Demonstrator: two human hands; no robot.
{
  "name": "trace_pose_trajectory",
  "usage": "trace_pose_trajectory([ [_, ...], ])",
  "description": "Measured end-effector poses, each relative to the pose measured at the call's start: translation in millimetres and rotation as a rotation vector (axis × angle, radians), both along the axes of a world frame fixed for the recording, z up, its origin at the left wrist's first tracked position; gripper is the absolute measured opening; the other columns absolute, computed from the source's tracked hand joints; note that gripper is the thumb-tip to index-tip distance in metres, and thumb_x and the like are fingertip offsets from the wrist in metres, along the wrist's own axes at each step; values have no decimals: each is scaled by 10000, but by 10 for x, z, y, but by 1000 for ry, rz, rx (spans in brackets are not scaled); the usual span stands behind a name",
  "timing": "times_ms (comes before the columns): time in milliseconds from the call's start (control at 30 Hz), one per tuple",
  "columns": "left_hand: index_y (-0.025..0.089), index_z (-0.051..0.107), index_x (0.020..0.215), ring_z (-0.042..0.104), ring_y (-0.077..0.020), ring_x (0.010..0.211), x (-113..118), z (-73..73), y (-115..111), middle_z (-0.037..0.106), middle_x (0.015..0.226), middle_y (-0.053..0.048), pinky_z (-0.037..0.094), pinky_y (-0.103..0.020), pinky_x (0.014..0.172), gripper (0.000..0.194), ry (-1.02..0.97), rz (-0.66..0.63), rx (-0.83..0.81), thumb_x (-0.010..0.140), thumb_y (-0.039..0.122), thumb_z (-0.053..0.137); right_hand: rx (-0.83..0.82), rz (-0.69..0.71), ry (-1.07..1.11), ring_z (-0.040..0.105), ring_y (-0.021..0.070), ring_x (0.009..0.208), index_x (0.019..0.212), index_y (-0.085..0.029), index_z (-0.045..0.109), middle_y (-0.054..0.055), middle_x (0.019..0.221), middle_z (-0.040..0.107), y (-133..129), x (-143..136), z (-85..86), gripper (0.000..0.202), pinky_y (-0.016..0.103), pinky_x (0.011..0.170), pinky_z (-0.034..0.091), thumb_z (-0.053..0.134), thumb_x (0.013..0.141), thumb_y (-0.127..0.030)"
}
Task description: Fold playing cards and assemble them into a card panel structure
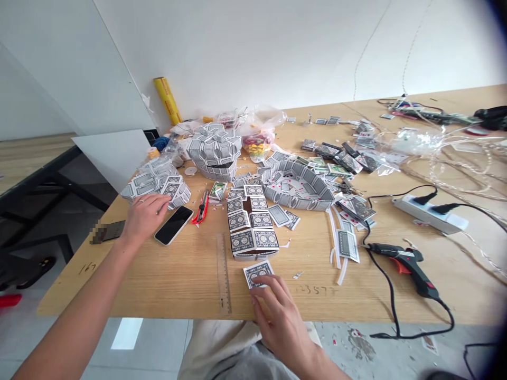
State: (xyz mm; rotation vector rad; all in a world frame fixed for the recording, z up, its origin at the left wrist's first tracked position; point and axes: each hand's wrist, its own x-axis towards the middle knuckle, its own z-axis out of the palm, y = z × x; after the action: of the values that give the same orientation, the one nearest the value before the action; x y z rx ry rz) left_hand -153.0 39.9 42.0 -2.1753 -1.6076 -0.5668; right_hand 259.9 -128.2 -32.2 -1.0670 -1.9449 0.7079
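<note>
My right hand (pixel 275 306) is at the front edge of the table, with its fingertips on a patterned card (pixel 258 273) lying flat. Just behind that card stands a long box (pixel 254 240) built from black-and-white playing cards, with gaps in its top. My left hand (pixel 146 214) is over the left side, its fingers bent near a grey card structure (pixel 176 190); a small thin thing shows at its fingertips, too small to name. Between the hands are a phone (pixel 173 225), a red cutter (pixel 202 207) and a clear ruler (pixel 223 274).
A heart-shaped card tray (pixel 297 184) and a lidded card box (pixel 216 150) stand farther back. On the right lie a glue gun (pixel 407 264) with its black cable, a power strip (pixel 431 214), white strips (pixel 335 237) and card packs (pixel 356 208).
</note>
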Motion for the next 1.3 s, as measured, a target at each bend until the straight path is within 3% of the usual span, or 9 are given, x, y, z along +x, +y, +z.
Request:
trace_pose_trajectory([
  [167,214,762,1020,802,-273,986,59,192,-100,853,1062,-69,577,-425,931,155,1,-57,259,1045,196,610,-140,116,198,679,250,1015,1112,-243,679,95,1080,717,-40,-95,16,194,398,898,573,507,1078,-159],
  [300,212,742,1003,806,-225,994,565,288,-640,848,1073,-27,608,-392,953,113,-81,-279,292,980,104,720,-653,194,429,717,247,989,1113,-227,715,95,1060,759,-13,-147,85,228,392,905,576,620,1088,-433],
  [400,206,726,1028,794,-196,1077,1133,150,-1229,844,1054,-21,619,-339,955,207,-276,-564,-16,989,13,662,-1062,271,770,756,257,985,1227,-207,678,116,1137,768,44,-181,147,522,403,880,613,680,999,-676],
  [533,176,716,1113,786,-185,1120,1624,-221,-1781,838,1125,-61,623,-314,995,198,-402,-705,-226,1048,40,587,-1255,273,748,751,212,753,1240,-205,600,46,983,758,101,-182,123,696,350,710,624,944,766,-582],
  [667,167,690,1286,733,-234,1263,1664,-523,-1930,786,1300,-117,605,-368,1086,245,-373,-515,-304,1052,134,625,-1060,95,534,680,177,677,1239,-229,559,-19,855,701,120,-151,30,549,306,647,585,852,836,-458],
  [767,130,563,1517,646,-323,1403,1593,-648,-1959,654,1527,-181,590,-475,1144,549,-282,-378,-404,1033,352,698,-800,-25,257,689,194,751,1338,-253,548,-11,888,718,163,-90,32,452,309,709,568,705,924,-337],
  [833,123,516,1569,605,-351,1452,1565,-709,-1984,598,1595,-180,568,-520,1175,643,-203,-372,-436,1025,411,704,-714,-83,102,706,216,758,1351,-263,553,-4,883,745,192,-32,68,421,322,728,556,646,944,-319],
  [967,141,545,1541,605,-308,1459,1558,-812,-2033,625,1581,-137,537,-499,1215,504,-142,-381,-417,1081,331,627,-604,-159,-36,732,240,784,1280,-269,582,6,898,777,157,48,150,332,325,749,537,594,951,-314],
  [1300,131,576,1514,631,-268,1432,1527,-852,-2128,683,1511,-133,524,-426,1231,458,-269,-396,-355,1087,287,627,-576,-64,-78,750,256,880,1161,-231,577,55,975,776,148,-287,58,251,350,829,559,599,913,-195],
])
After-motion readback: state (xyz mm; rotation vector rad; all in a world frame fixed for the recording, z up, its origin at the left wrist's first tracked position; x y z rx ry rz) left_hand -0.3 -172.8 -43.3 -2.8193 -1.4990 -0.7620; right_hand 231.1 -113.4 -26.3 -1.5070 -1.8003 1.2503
